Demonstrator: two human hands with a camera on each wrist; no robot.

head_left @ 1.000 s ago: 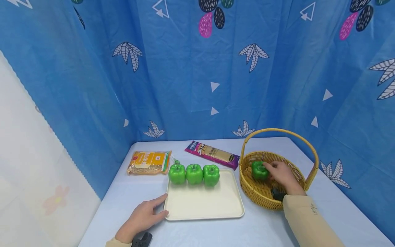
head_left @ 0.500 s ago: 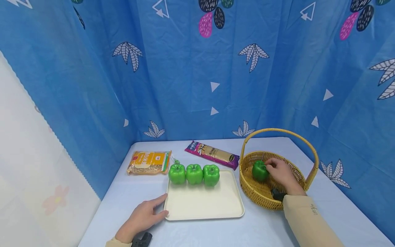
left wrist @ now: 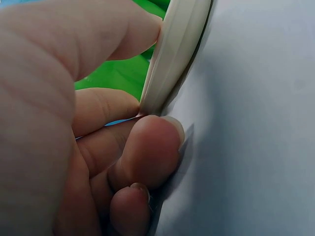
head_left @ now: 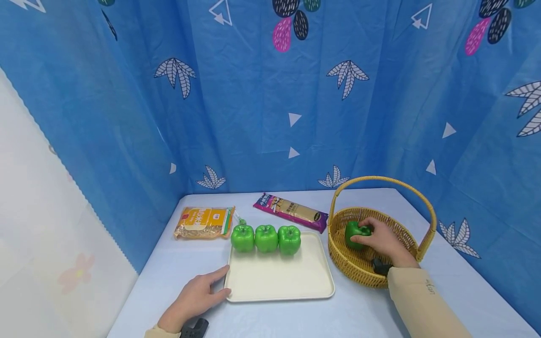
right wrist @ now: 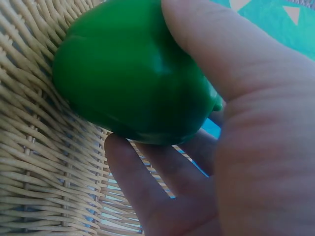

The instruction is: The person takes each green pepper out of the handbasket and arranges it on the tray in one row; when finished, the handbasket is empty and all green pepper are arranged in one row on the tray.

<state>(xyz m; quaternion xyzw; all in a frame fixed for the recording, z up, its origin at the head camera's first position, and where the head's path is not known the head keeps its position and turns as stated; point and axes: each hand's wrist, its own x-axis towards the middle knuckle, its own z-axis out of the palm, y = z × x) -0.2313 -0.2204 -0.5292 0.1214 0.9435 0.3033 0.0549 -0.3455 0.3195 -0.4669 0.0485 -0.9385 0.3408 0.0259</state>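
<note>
A glossy green bell pepper (head_left: 352,235) is inside the wicker basket (head_left: 357,270). My right hand (head_left: 382,238) reaches in and holds it between the thumb and fingers; in the right wrist view the thumb lies over the pepper (right wrist: 123,69) and fingers are beneath it. At the left edge of a cream tray (head_left: 279,281), my left hand (head_left: 196,295) rests with thumb and index finger spread, their tips touching the rim. The left wrist view has the other fingers loosely bent beside the tray's rim (left wrist: 172,54). Three more green bell peppers (head_left: 266,238) stand in a row along the tray's far side.
Behind the tray, an orange bag of grain (head_left: 204,223) lies at the left and a purple packet (head_left: 291,212) slants towards the basket. The basket's tall arched handle (head_left: 382,178) rises over my right hand. A blue patterned curtain (head_left: 262,117) surrounds the table.
My right hand has shifted its fingers on the pepper in the basket, from the stem area to around its sides. The left hand and tray have stayed still.
</note>
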